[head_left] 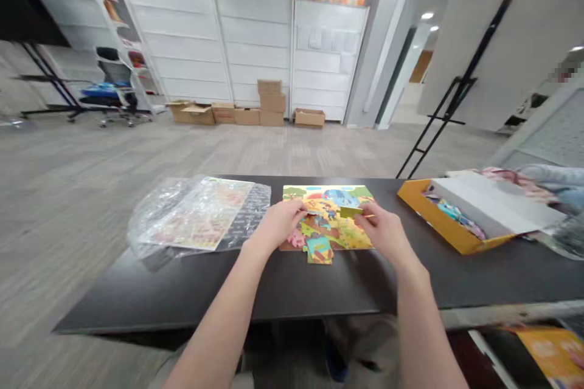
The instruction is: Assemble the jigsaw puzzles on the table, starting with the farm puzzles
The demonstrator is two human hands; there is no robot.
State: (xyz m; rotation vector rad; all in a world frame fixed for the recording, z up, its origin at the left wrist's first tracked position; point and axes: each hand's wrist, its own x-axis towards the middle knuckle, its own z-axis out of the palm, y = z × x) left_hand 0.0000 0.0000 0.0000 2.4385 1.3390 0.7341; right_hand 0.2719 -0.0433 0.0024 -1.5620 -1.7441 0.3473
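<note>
A person's bare hands meet over a brightly printed, rectangular jigsaw board (362, 237) lying flat on a long black table (219, 298). The right hand (384, 228) pinches a flat, olive-green puzzle piece (350, 212) between thumb and fingers at its right edge, holding it over the right half of the board. The left hand (279, 223) reaches over the board's left part, its thumb and fingertips drawn close together beside a pale sliver; whether they grip anything cannot be told.

Nearest the person, a turquoise-and-yellow jigsaw piece (319, 249) overhangs the board's near edge. A pink patch (297, 239) shows just below the left fingers.

The olive-green piece looks like thin card: probably light and stiff, with little slip, though its corners and any tabs could crease under a hard squeeze. The pinch at one edge seems a sound hold, leaving most of the piece free; a flat-lying one would be easiest to lift by the overhanging side.

To the left lies a printed sheet (201, 216) in crinkled, clear plastic wrapping (148, 209). To the right sits an open, orange cardboard box (468, 245) with a white interior and colourful contents. Brown cardboard boxes (272, 103) line white panelled shelving (182, 42) at the far side.
</note>
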